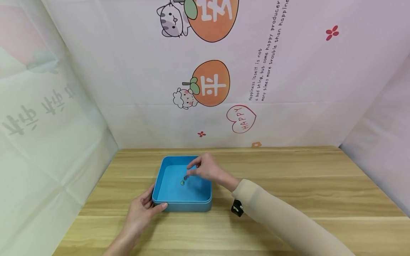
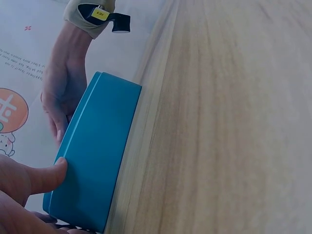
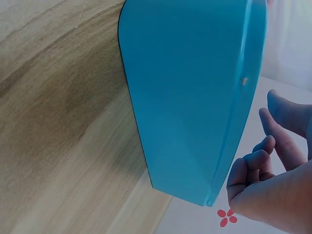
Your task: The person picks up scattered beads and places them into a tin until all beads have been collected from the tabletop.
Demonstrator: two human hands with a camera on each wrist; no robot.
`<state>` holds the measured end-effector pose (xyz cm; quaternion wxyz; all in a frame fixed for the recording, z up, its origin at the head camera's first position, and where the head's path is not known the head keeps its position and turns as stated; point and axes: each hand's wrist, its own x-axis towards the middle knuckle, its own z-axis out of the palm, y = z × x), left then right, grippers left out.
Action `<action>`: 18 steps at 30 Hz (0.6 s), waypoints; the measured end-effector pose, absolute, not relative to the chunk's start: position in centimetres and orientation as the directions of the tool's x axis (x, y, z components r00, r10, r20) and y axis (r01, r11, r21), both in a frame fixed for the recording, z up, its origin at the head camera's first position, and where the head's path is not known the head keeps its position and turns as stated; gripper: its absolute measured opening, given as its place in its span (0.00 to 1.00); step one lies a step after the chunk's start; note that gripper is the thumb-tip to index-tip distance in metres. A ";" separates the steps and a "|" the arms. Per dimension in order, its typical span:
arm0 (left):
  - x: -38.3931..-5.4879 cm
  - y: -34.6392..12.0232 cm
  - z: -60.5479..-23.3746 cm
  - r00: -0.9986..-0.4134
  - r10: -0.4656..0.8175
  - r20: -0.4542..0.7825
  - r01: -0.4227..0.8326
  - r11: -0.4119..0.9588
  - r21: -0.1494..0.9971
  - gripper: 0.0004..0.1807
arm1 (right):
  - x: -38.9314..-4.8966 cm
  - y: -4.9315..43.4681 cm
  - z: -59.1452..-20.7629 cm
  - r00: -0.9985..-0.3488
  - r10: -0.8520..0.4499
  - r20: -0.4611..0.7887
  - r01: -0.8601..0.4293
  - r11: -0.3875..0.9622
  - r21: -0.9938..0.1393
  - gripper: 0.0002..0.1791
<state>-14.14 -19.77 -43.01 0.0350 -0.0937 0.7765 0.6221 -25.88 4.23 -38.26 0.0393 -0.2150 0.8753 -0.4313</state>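
Observation:
A shallow, open-topped blue box (image 1: 184, 206) sits on the wooden table. At its near left corner my left hand (image 1: 141, 211) grips the box, thumb on the front wall and fingers along the left side; the left wrist view shows that thumb (image 2: 48, 176) against the wall. Over the box's right part is my right hand (image 1: 206, 169), thumb and index finger apart. Just below its fingertips is a small dark bead-like thing (image 1: 185, 177), seemingly not held. Beside it, a small greenish marble-like ball (image 1: 182, 182) lies on the box floor. The right wrist view hides the box's inside.
The wooden table (image 1: 288, 170) runs back to a printed white cloth (image 1: 144, 71) hanging behind it. More cloth hangs at the left and right sides. A black wrist camera (image 1: 237, 208) sticks out below the right sleeve (image 1: 272, 209).

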 end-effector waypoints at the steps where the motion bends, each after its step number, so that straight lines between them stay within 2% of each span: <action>1: -14.2 -19.8 -43.0 -0.981 -0.101 -0.168 -0.186 0.208 0.960 0.51 | -25.9 4.3 -38.2 -0.906 -0.407 0.117 -0.338 0.528 -0.779 0.07; 9: -14.1 -19.8 -43.1 -0.980 -0.097 -0.176 -0.193 0.203 0.960 0.53 | -24.7 5.4 -37.6 -0.914 -0.378 0.151 -0.322 0.444 -0.836 0.04; 18: -13.4 -20.9 -43.0 -0.982 -0.111 -0.156 -0.177 0.215 0.961 0.51 | -21.8 9.4 -37.6 -0.883 -0.444 0.150 -0.328 0.357 -0.875 0.10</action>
